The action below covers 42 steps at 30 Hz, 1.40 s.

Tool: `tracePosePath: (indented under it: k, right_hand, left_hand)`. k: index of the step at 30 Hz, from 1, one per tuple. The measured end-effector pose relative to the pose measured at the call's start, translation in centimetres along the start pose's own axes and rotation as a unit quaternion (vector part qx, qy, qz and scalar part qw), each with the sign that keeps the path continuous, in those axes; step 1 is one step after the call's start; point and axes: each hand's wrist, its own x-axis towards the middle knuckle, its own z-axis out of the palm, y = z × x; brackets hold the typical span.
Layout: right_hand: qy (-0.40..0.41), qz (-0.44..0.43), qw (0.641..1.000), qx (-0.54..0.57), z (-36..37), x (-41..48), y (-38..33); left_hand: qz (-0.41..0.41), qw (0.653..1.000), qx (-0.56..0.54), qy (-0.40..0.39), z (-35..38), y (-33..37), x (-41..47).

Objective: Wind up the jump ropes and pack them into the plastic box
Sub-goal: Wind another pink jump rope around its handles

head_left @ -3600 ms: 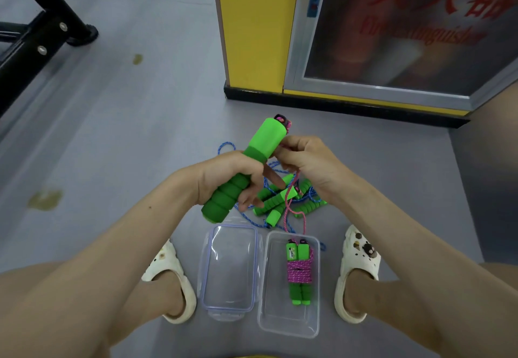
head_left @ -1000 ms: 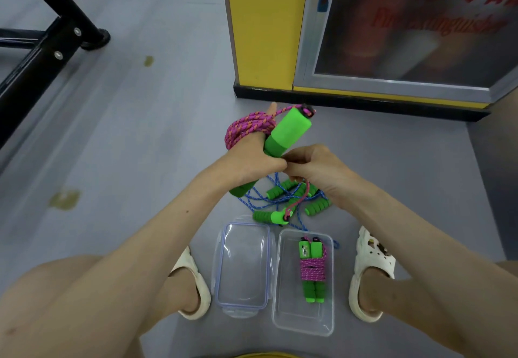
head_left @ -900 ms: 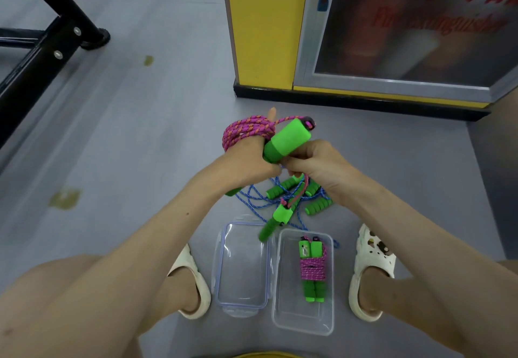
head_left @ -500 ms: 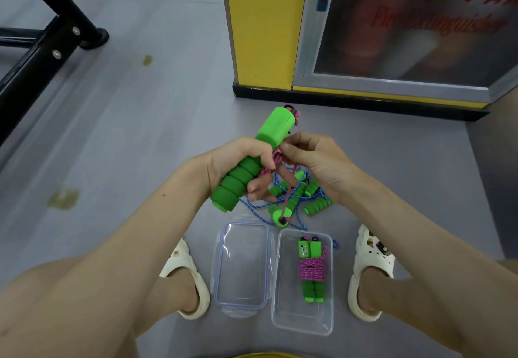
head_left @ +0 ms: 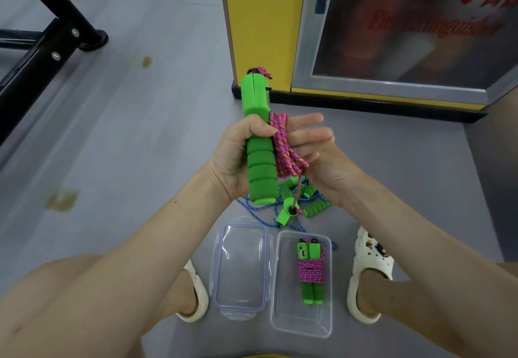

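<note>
The pink braided jump rope (head_left: 282,144) is up off the floor, caught between the two hands. Several turns of it lie side by side round the outstretched fingers of the left hand (head_left: 234,155), hard against the green ribbed-foam handle (head_left: 259,167) that the same hand's thumb clamps upright into the palm. The right hand (head_left: 329,172) sits just beside the coil, and as far as I can make out its fingertips are closed on the cord at the coil's lower end. From there a single strand drops to the second green handle (head_left: 287,213), which hangs free below both hands.

To my eye the cord is light, soft and limp, with a woven surface that should bite on itself rather than slide. Even so, I'd expect the turns to slacken if the tension goes. The foam handles are the stiff, grippy parts and the sensible place to take hold. The dangling one is likely to swing, so it is best caught by its barrel and laid alongside the first.

Directly under the hands, a tangle of blue cord jump ropes (head_left: 253,212) with green grips lies on the grey floor. Nearer the person than the hands stands the clear plastic box (head_left: 291,315), open, with one wound pink-and-green rope bundle (head_left: 309,272) already lying in it. The box's clear plastic lid (head_left: 241,273) lies touching it on the left-hand side. A white clog (head_left: 370,259) flanks the box on the right-hand side. Beyond the hands rises a yellow cabinet (head_left: 260,21).
</note>
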Motion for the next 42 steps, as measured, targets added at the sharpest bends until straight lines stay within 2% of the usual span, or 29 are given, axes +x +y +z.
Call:
tracePosePath:
  k: [4, 8, 11, 13, 15, 17, 21, 23, 25, 26, 30, 33, 35, 38, 42]
  right_hand:
    - [0.006, 0.006, 0.999, -0.048, 0.2, 0.1, 0.3]
    - [-0.031, 0.030, 0.997, -0.067, 0.4, 0.1, 0.9]
    - [-0.054, 0.036, 0.995, -0.081, 0.6, -0.1, 0.9]
    - [-0.061, 0.034, 0.994, -0.089, 0.6, -0.2, 0.8]
    - [-0.060, 0.034, 0.993, -0.097, 0.5, -0.2, 0.5]
    - [-0.044, 0.038, 0.992, -0.111, 0.3, -0.1, 0.4]
    - [-0.046, 0.030, 0.991, -0.126, 0.0, 0.1, 0.2]
    - [-0.060, 0.019, 0.988, -0.138, 0.1, 0.0, 0.2]
    - [-0.062, 0.010, 0.987, -0.150, 0.3, -0.1, 0.1]
    - [-0.059, 0.004, 0.986, -0.155, 0.3, -0.1, 0.1]
    - [-0.048, -0.016, 0.986, -0.161, 0.3, -0.3, -0.2]
    - [-0.038, -0.026, 0.987, -0.154, -0.1, -0.4, -0.8]
    - [-0.032, -0.032, 0.989, -0.139, -0.2, -0.4, -1.1]
    - [-0.012, -0.052, 0.995, -0.088, 0.0, -0.5, -1.4]
    - [-0.001, -0.033, 0.999, -0.022, 0.3, -0.7, -1.5]
  left_hand:
    - [0.028, 0.999, 0.006, 0.028, 0.3, -0.4, 0.3]
    - [0.077, 0.985, 0.051, 0.149, 1.0, 0.1, 0.5]
    - [0.081, 0.950, 0.177, 0.245, 1.0, 0.7, 0.4]
    - [0.038, 0.885, 0.360, 0.294, 0.8, 0.9, 0.3]
    - [-0.017, 0.780, 0.538, 0.320, 0.7, 1.0, 0.1]
    - [-0.049, 0.700, 0.635, 0.322, -0.1, 0.9, 0.0]
    - [-0.102, 0.613, 0.716, 0.318, -0.6, 0.4, -0.3]
    - [-0.141, 0.587, 0.728, 0.325, -0.9, 0.4, -0.3]
    - [-0.189, 0.597, 0.706, 0.331, -1.0, 0.5, -0.3]
    - [-0.217, 0.619, 0.677, 0.333, -1.0, 0.6, -0.3]
    - [-0.267, 0.758, 0.502, 0.320, -0.8, 1.2, -1.1]
    - [-0.279, 0.861, 0.360, 0.225, -0.6, 1.9, -1.5]
    - [-0.272, 0.913, 0.272, 0.136, -0.8, 2.1, -1.7]
    - [-0.241, 0.952, 0.188, 0.020, -1.5, 2.0, -1.8]
    - [-0.180, 0.977, 0.110, -0.038, -2.1, 2.0, -1.7]
